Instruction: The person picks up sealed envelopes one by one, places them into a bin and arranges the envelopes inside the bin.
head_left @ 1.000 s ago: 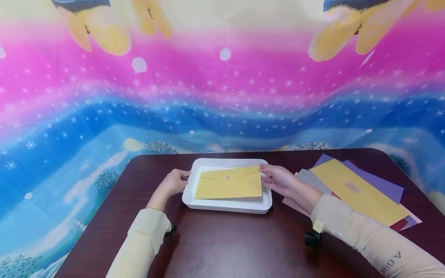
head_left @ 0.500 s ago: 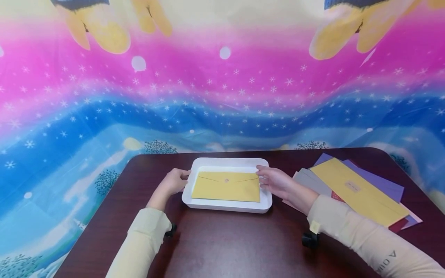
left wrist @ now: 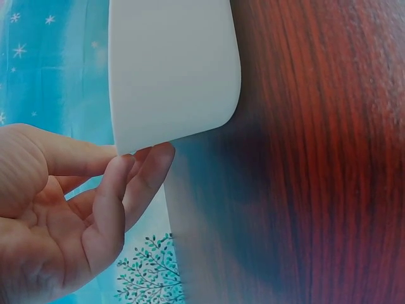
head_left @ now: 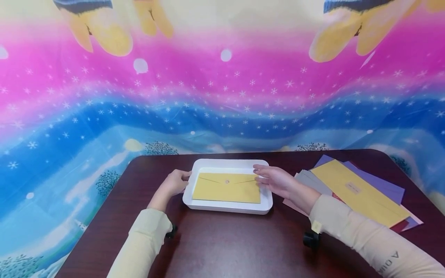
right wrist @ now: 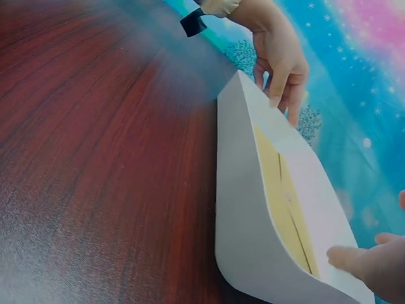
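Observation:
A yellow envelope (head_left: 226, 193) with a small round seal lies flap side up in a white tray (head_left: 227, 208). At the tray's left rim, my left hand (head_left: 174, 182) pinches the edge between thumb and fingers; the left wrist view shows this hand (left wrist: 82, 209) from the palm side. My right hand (head_left: 278, 183) reaches over the right rim, fingers extended above the envelope's right end. In the right wrist view its fingers (right wrist: 348, 258) look apart from the envelope (right wrist: 285, 199), and nothing is held in them.
Right of the tray lies a loose fan of envelopes: a yellow one (head_left: 365, 197) on top, a purple one (head_left: 382, 183) and a grey one (head_left: 313, 180) beneath. The dark wooden table (head_left: 222, 247) backs onto a printed curtain (head_left: 222, 108).
The yellow envelope's raised right end has come down into the tray, and my right hand has let go of it. My left hand keeps its place at the rim.

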